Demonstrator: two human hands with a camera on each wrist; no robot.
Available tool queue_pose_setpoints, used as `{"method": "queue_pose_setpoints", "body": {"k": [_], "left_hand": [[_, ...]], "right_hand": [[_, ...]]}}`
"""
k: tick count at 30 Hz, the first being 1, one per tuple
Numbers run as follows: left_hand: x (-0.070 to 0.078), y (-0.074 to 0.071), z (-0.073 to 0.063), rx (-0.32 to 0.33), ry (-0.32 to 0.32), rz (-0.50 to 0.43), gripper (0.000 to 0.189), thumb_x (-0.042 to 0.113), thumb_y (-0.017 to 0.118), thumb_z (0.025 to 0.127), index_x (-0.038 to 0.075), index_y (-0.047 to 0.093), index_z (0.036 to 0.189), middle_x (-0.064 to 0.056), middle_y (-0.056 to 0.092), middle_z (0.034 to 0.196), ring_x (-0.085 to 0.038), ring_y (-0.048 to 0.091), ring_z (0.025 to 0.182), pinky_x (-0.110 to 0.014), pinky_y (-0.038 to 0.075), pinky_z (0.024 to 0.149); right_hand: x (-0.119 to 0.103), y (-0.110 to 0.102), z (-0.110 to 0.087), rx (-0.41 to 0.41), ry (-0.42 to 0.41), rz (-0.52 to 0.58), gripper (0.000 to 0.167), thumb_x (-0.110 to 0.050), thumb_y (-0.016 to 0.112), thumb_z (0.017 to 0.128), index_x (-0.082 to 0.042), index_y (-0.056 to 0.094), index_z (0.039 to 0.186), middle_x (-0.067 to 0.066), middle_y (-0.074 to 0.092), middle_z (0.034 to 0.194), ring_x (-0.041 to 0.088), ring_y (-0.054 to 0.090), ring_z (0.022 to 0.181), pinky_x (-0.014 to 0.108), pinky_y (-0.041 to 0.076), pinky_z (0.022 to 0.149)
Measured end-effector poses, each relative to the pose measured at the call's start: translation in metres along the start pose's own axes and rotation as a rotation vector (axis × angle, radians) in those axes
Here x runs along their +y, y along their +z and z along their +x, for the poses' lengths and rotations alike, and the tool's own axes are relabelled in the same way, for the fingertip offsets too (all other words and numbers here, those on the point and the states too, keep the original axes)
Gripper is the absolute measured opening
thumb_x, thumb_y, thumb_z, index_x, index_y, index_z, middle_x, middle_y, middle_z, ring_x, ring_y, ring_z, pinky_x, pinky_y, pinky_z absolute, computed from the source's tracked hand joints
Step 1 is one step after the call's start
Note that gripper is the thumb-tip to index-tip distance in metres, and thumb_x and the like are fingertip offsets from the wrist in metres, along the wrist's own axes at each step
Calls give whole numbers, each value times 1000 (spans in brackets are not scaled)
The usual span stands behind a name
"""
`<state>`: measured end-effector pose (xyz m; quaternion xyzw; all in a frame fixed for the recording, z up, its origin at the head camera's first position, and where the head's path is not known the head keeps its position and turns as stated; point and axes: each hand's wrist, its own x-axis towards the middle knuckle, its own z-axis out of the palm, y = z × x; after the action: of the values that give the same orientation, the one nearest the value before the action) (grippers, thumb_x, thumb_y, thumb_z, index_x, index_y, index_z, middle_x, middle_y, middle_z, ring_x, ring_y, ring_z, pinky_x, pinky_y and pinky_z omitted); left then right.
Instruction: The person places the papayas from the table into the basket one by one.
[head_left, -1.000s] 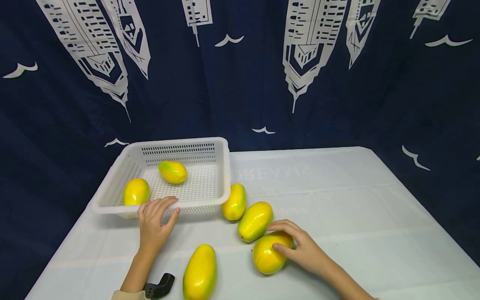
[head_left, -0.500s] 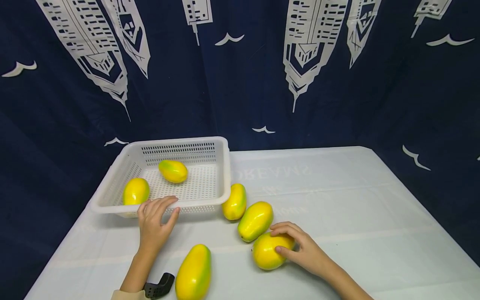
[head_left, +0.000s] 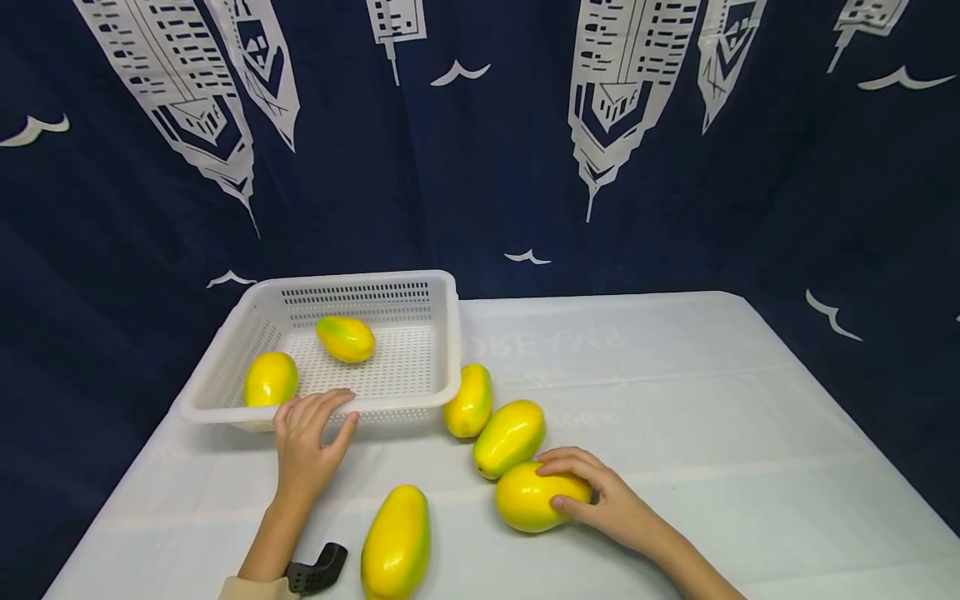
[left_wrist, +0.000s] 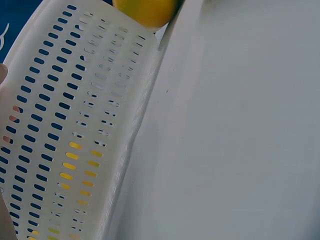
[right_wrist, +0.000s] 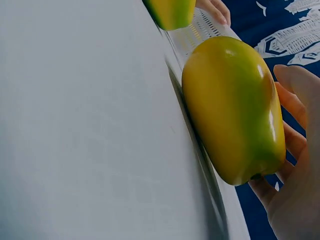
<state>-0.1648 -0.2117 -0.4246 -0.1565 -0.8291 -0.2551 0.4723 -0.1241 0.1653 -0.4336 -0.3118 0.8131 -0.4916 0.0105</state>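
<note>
Right hand (head_left: pixel 603 500) is on the gripped mango (head_left: pixel 527 500), lower centre-right of the head view: thumb on its near side, fingers curved over the far side, so we read it as held between them. Our right wrist view has that mango right of centre, green streak on the skin, dark stem spot at its lower end, fingers behind its right edge. We can't tell if it's clear of the white tabletop (head_left: pixel 712 417).

Left hand (head_left: pixel 307 442) grips the near rim of the white plastic basket (head_left: pixel 405 407), left of centre: fingers hooked over the rim, thumb spread off to the right. In our left wrist view, skin shows through the slots at the left edge.

We count two mangoes in the basket: back mango (head_left: pixel 346 338) mid-floor, front mango (head_left: pixel 271 378) at left by the near wall. Outside, corner mango (head_left: pixel 468 401) is just beside the basket's near right corner, then middle mango (head_left: pixel 509 439), then the gripped one, diagonal down-right; contact between them we can't confirm. Loose mango (head_left: pixel 396 543) lies bottom centre, between the forearms.

Black bracket (head_left: pixel 318 570) beside the left wrist, beige sleeve (head_left: pixel 255 588) bottom left. Navy curtain (head_left: pixel 480 167) with white building and bird prints fills the top.
</note>
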Motion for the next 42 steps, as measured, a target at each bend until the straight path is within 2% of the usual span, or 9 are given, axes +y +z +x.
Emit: {"method": "queue_pose_setpoints", "body": {"k": [5,13,19,24,35,39,42], "left_hand": [[0,-1,-1,-1,-3,1,42,45,47,90,9,67,94,-9,68,95,-25,54,92,-48,25,89],[0,0,0,2,-4,-5,41,45,48,90,9,67,94,-9,68,96,-25,54,92,-47,25,91],[1,0,0,-1,-6,-5,42,45,47,90,8,67,94,-10,68,96,-25,54,92,-48,25,90],[2,-1,0,-2,-7,-7,42,45,47,90,9,67,94,-9,68,96,-25,54,92,-44,25,92],[1,-2,0,-22,-20,-3,41,44,48,90,8,67,95,-10,68,97,-25,54,93,-42,25,94],[1,-2,-1,-24,-25,7,42,46,47,90,9,67,95,-9,68,97,-24,53,94,-36,23,97],[0,0,0,-8,-14,-9,40,44,48,90,9,67,95,-8,68,97,-25,54,93,-38,24,96]], "right_hand": [[3,0,-1,-39,-11,32,36,-12,61,85,-22,55,119,7,51,128,-1,43,119,21,38,97],[8,0,-1,-62,-5,-13,45,-16,64,83,-24,51,126,2,50,131,0,41,122,23,38,97],[8,1,-4,-102,68,-20,53,-22,67,81,-28,46,130,-6,46,133,0,41,123,28,38,97],[8,2,-4,-142,107,-4,60,-26,69,79,-29,42,132,-6,42,136,0,39,123,31,37,97],[10,6,-4,-79,53,19,56,-24,70,78,-26,46,128,-4,48,132,0,42,122,19,35,99],[9,6,-4,-73,39,16,56,-24,70,78,-26,47,129,-2,49,133,0,43,122,18,34,99],[7,4,-4,-57,22,-13,56,-24,71,78,-26,47,128,-3,50,132,1,44,122,20,35,99]]}}
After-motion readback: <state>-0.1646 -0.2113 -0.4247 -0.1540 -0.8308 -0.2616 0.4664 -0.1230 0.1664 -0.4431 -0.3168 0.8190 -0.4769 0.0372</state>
